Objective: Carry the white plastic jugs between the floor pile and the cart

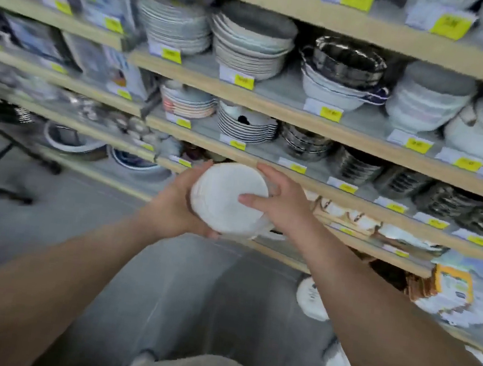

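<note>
A white round dish [223, 199] is held up in front of a shop shelf, its flat face turned toward me. My left hand [180, 202] grips its left edge, fingers curled behind it and thumb along the rim. My right hand [283, 203] grips the right edge, thumb pressed on the white face and fingers wrapped round the far side. The view is blurred, so I cannot tell whether it is one dish or a small stack.
Wooden shelves [274, 101] hold stacks of plates [174, 27], pale bowls [251, 47], dark patterned bowls [346, 62] and yellow price tags [331, 113]. Lower shelves carry metal bowls [303, 143] and cups. Grey floor [49, 205] lies to the left with a black stand [3, 153].
</note>
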Demonstrator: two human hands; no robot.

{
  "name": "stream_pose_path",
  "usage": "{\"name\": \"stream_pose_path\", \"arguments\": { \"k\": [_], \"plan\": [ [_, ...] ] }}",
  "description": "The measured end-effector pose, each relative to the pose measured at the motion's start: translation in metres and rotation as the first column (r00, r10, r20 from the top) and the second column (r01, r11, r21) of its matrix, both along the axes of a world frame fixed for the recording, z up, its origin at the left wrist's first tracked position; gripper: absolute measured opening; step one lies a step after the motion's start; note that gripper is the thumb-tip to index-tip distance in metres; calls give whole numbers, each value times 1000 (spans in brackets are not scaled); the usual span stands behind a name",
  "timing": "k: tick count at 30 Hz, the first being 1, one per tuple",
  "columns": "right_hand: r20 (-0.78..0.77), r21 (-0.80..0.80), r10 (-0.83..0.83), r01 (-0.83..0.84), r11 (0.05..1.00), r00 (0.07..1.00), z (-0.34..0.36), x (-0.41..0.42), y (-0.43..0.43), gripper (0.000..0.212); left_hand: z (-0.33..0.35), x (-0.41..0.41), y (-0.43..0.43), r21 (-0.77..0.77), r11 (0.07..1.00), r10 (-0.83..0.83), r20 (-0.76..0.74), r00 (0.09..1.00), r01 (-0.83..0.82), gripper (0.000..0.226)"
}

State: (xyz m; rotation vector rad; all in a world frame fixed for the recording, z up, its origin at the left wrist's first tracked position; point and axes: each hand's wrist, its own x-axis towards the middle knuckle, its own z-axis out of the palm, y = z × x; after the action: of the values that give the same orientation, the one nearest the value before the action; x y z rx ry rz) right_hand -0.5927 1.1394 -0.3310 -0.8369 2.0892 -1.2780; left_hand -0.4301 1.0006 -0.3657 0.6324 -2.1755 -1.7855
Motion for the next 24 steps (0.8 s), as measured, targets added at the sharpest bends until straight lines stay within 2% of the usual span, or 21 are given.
{"name": "stream_pose_path", "arguments": {
  "k": [2, 5, 7, 9, 11, 13, 17, 21, 24],
  "plan": [
    [27, -20, 82, -82, 996, 996, 1, 31, -50, 75, 6, 43, -38, -3, 996, 88, 29, 996, -88, 122],
    [52, -33, 191, -190, 981, 980, 0, 82, -125, 74, 9, 111, -93, 19, 976, 214, 76, 974, -216, 134],
    [58, -60, 269, -265, 962, 962, -1, 117, -173, 74, 9, 153, -125, 3, 961, 275, 49, 960, -275, 134],
    [63, -77, 346, -341, 937, 936, 0, 151, -219, 74, 13, 191, -153, -12, 942, 334, 11, 942, -334, 124],
    [56, -74, 421, -417, 906, 905, 1, 182, -260, 75, 21, 226, -177, -78, 927, 369, 3, 930, -367, 110],
    [52, -76, 490, -486, 871, 870, 1, 207, -299, 75, 26, 256, -199, -174, 897, 411, -10, 912, -406, 109],
    [74, -94, 620, -613, 784, 781, -1, 254, -386, 74, 23, 308, -252, -96, 778, 623, -21, 782, -621, 116],
    [84, -136, 706, -694, 707, 703, -2, 291, -483, 74, 27, 344, -322, -187, 654, 753, 69, 654, -733, 125],
    [92, -175, 773, -754, 634, 628, 3, 315, -557, 73, 31, 366, -375, -220, 562, 824, 64, 563, -797, 128]
  ]
}}
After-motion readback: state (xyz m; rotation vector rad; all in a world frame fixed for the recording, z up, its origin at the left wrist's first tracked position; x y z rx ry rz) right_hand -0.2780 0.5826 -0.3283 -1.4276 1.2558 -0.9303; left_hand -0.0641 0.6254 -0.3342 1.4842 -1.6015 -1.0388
